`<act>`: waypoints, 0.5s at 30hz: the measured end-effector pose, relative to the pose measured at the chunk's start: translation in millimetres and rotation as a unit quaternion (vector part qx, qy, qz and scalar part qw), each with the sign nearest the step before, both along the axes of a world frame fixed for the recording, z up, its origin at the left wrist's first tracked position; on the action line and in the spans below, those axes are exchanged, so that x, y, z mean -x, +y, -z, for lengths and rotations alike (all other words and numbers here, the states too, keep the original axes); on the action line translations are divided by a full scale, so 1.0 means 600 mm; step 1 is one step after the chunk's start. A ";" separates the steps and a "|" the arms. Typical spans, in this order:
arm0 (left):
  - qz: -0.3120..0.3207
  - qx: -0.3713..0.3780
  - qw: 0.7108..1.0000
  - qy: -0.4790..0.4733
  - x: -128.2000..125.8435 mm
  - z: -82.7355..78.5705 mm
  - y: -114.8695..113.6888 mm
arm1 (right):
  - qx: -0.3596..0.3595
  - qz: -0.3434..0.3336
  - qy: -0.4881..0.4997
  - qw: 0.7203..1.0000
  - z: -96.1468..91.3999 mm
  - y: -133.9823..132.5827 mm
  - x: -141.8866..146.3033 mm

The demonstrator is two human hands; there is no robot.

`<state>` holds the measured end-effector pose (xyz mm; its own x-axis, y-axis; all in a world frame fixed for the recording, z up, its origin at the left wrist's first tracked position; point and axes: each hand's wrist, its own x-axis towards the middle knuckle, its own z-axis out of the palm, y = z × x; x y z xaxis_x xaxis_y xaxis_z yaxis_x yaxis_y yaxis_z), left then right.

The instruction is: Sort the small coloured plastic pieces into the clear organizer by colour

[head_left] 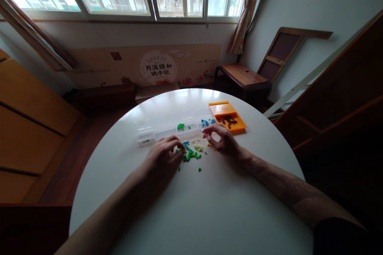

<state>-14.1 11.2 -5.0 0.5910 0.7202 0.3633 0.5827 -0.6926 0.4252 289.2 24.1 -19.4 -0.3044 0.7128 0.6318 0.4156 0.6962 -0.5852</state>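
A scatter of tiny green, blue and yellow pieces [191, 152] lies on a round white table [194, 215]. My left hand [164, 154] rests at the pile's left edge, fingers curled and pinched on a small green piece. My right hand [220, 139] hovers at the pile's right side, fingers bent and partly apart; I cannot see anything in them. Just beyond my hands lies a long clear compartment box [167, 129] with green pieces [180, 126] in one cell and blue pieces [207, 122] in another.
An orange tray [236, 127] holding dark pieces, with its orange lid [222, 108] behind, sits right of the clear box. Past the table stand a wooden chair [243, 75], a printed cardboard panel [143, 65] under the windows, and wooden furniture on both sides.
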 end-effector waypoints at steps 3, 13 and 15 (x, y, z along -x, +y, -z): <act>0.010 -0.003 0.999 -0.037 -0.004 0.000 0.000 | -0.034 -0.006 -0.019 0.999 0.001 -0.004 0.003; 0.051 0.042 0.986 -0.155 -0.045 0.009 -0.022 | -0.183 -0.118 -0.131 0.967 -0.004 -0.022 0.025; 0.062 0.045 0.983 -0.164 -0.049 0.013 -0.022 | -0.182 -0.125 -0.134 0.966 -0.002 -0.020 0.024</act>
